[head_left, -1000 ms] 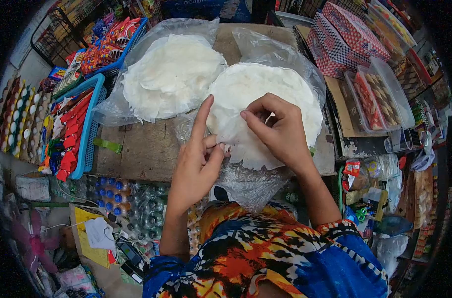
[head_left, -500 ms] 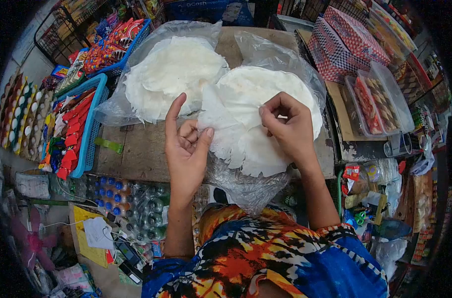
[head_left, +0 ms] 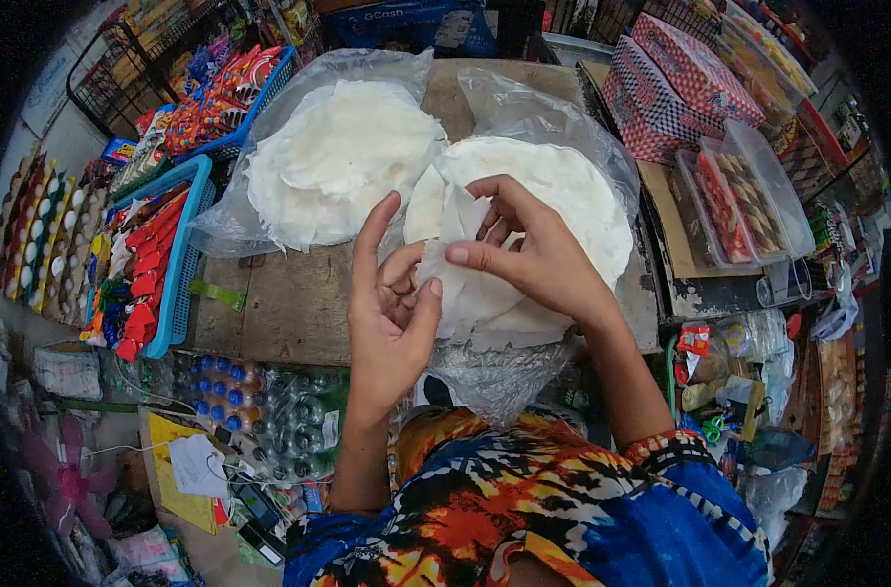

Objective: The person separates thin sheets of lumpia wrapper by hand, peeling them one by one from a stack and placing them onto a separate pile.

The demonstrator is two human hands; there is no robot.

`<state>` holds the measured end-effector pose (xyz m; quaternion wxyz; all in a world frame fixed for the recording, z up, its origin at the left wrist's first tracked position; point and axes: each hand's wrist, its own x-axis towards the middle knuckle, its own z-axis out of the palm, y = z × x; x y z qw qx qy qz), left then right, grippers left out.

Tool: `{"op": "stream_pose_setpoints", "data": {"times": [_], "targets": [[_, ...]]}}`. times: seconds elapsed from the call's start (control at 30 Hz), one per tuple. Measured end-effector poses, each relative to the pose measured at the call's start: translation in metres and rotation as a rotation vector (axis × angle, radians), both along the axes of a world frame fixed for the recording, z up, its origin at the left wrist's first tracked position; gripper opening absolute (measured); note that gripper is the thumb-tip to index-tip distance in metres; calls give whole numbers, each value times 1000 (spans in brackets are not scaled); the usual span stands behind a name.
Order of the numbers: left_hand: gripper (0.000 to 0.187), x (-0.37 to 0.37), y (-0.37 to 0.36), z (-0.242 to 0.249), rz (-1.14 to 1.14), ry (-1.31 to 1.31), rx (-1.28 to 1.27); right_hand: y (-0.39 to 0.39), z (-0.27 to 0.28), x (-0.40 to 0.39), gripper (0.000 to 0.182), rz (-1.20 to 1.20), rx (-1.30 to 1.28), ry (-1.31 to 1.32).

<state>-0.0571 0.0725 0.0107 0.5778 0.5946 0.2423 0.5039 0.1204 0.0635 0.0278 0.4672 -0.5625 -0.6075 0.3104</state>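
Two stacks of thin white round sheets lie on plastic bags on a wooden table. Over the near edge of the right stack (head_left: 573,196), a thin white sheet (head_left: 460,293) is lifted and partly folded. My left hand (head_left: 392,303) is at its left edge, index finger raised, the other fingers curled against the sheet. My right hand (head_left: 534,245) holds the sheet's upper part between thumb and fingers. The left stack (head_left: 343,161) lies beyond my left hand, untouched.
Blue baskets (head_left: 186,254) of snack packets and egg trays (head_left: 40,235) stand at the left. At the right are checkered boxes (head_left: 670,88) and a clear open container (head_left: 749,205). Bottles (head_left: 225,391) are below the wooden table's (head_left: 279,303) near edge.
My right hand has moved left and toward my left hand, bringing the sheet's right part over. The sheet is narrower and more folded. My left hand has shifted slightly right.
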Motion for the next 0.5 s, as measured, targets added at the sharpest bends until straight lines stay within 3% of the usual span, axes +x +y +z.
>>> {"op": "stream_pose_setpoints", "data": {"times": [0.23,0.3,0.47,0.5], "targets": [[69,-8,0,-4,83,49,-55,4,-1,13,33,81,-78,17],[63,-11,0,-4,69,27,-60,6,-5,17,26,-34,21,174],[56,-14,4,0,23,126,2,-8,2,7,19,-121,49,30],[53,-11,6,4,36,158,65,-9,2,5,19,-37,97,3]]}}
